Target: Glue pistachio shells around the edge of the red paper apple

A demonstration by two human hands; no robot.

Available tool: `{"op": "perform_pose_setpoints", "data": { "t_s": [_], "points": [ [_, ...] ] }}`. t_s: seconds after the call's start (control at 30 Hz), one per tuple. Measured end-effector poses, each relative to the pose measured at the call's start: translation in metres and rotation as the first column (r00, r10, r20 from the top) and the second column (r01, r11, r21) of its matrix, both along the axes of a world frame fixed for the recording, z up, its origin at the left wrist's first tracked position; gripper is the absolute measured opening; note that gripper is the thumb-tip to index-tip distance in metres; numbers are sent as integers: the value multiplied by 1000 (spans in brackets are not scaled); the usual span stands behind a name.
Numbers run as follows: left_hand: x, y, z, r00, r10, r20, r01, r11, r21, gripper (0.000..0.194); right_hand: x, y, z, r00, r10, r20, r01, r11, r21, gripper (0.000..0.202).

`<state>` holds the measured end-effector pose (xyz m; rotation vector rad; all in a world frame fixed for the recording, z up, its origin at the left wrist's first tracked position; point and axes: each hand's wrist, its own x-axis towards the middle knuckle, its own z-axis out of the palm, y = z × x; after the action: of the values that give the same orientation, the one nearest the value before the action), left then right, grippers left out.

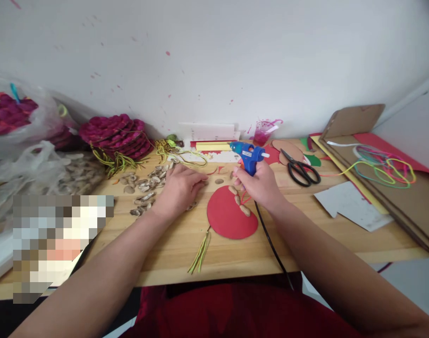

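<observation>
Disc (224,218), red and tasselled, bears shells (245,211); right hand (261,185) grips glue gun (249,162), left hand (181,185) unclear.

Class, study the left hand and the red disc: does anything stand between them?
Nothing tall does. A few peanut shells lie by the left hand on the side toward the red disc, and one loose shell lies just past the disc's back edge. The black cord runs by the disc's right side, outside that gap.

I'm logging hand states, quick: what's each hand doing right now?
Left hand: beside the peanut shells; cannot tell whether it holds one.
Right hand: closed, holding the blue glue gun.
</observation>
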<state>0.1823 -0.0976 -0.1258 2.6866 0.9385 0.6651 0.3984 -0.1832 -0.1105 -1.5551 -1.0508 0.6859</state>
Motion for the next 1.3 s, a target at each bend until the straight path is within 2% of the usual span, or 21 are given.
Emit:
{"op": "perform_pose_setpoints", "data": {
  "t_s": [0.2,0.27,0.33,0.43,0.5,0.57,0.67,0.77,0.83,0.87,0.9,0.93,1.0,1.07,1.1,1.13,1.17,1.23,1.3],
  "points": [
    [-2,0,-3,997,-45,-55,51,991,121,27,-1,-9,6,989,53,-141,-55,998,-11,26],
    [-4,2,-5,996,-54,-74,64,988,141,27,2,-26,15,995,65,-69,-67,997,-24,28],
    [-5,3,-7,994,-58,-90,71,985,156,27,9,-51,27,987,4,162,3,999,-38,30],
    [-5,3,-7,993,-70,-98,86,982,168,26,29,-99,43,860,-78,504,122,991,-55,29],
    [-5,2,-6,993,-74,-96,91,980,176,26,51,-131,46,762,1,647,141,976,-168,37],
    [-5,1,-5,993,-78,-88,93,980,174,24,77,-161,42,645,59,762,173,960,-220,41],
    [-5,2,-4,993,-107,-43,112,985,134,21,120,-195,26,441,101,892,251,940,-231,50],
    [-4,3,-4,987,-133,94,131,991,30,15,153,-214,11,315,128,940,306,924,-228,51],
    [-3,2,-1,968,-81,236,112,986,-121,10,167,-220,5,293,136,946,315,921,-230,51],
    [-3,0,2,952,-31,303,106,966,-234,12,172,-222,2,287,141,948,317,920,-233,51],
    [-2,-2,5,930,34,366,108,926,-361,17,175,-222,0,279,134,951,320,920,-224,50],
    [-2,-4,9,909,99,405,131,854,-503,22,177,-223,-2,273,117,955,330,921,-207,50],
    [-1,-8,16,845,212,492,250,656,-712,27,179,-224,-6,263,90,961,340,923,-180,50],
    [0,-12,23,742,342,576,415,440,-796,30,180,-225,-8,265,92,960,334,925,-181,51],
    [1,-13,26,715,383,585,479,341,-809,31,179,-225,-7,259,101,960,345,919,-190,52],
    [0,-14,28,693,411,592,528,270,-805,32,177,-225,-5,242,109,964,367,910,-195,54],
    [0,-15,30,678,429,597,565,215,-797,33,174,-224,-2,208,109,972,406,895,-187,58],
    [-1,-17,33,661,443,606,610,152,-777,37,163,-218,7,145,73,987,452,882,-132,60],
    [-3,-18,34,651,451,611,633,122,-764,40,147,-204,19,166,33,986,397,913,-97,49]
  ]
}}
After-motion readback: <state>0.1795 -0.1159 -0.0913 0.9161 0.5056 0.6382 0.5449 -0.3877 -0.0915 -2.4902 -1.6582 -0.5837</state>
